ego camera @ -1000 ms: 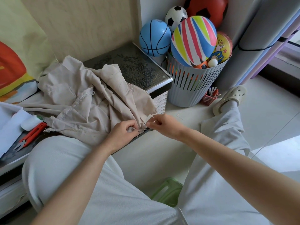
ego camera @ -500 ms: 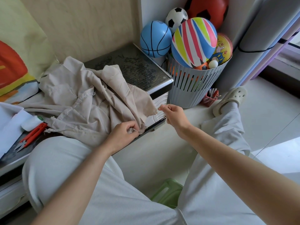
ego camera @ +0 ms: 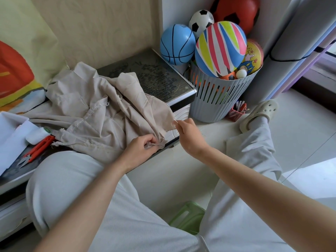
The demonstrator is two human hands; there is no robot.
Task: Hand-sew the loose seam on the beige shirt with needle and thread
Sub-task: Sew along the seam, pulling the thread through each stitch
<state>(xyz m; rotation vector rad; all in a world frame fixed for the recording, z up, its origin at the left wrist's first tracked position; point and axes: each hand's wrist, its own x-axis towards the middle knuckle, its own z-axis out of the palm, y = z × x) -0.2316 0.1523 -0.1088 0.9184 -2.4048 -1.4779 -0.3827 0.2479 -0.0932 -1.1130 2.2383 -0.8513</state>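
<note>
The beige shirt (ego camera: pixel 94 113) lies crumpled on a dark low table (ego camera: pixel 154 77), its near edge hanging toward my lap. My left hand (ego camera: pixel 143 148) pinches a fold of the shirt's lower seam at the table's front edge. My right hand (ego camera: pixel 187 130) is raised just right of the fabric's corner, fingers curled, pinching a thin pale needle (ego camera: pixel 175 122) that points at the cloth. The thread is too fine to make out. A white thread spool (ego camera: pixel 37 136) and red thread snips (ego camera: pixel 36 150) lie on the table at the left.
A grey slatted basket (ego camera: pixel 218 102) full of balls stands right of the table, with a blue ball (ego camera: pixel 177 44) beside it. Rolled mats (ego camera: pixel 283 39) lean at the far right. A green stool (ego camera: pixel 187 215) sits between my legs. White paper (ego camera: pixel 11 135) lies at the left.
My right hand first pulled up and away to the right from the seam, then came back down and left toward the fabric's corner. My left hand kept its pinch on the seam.
</note>
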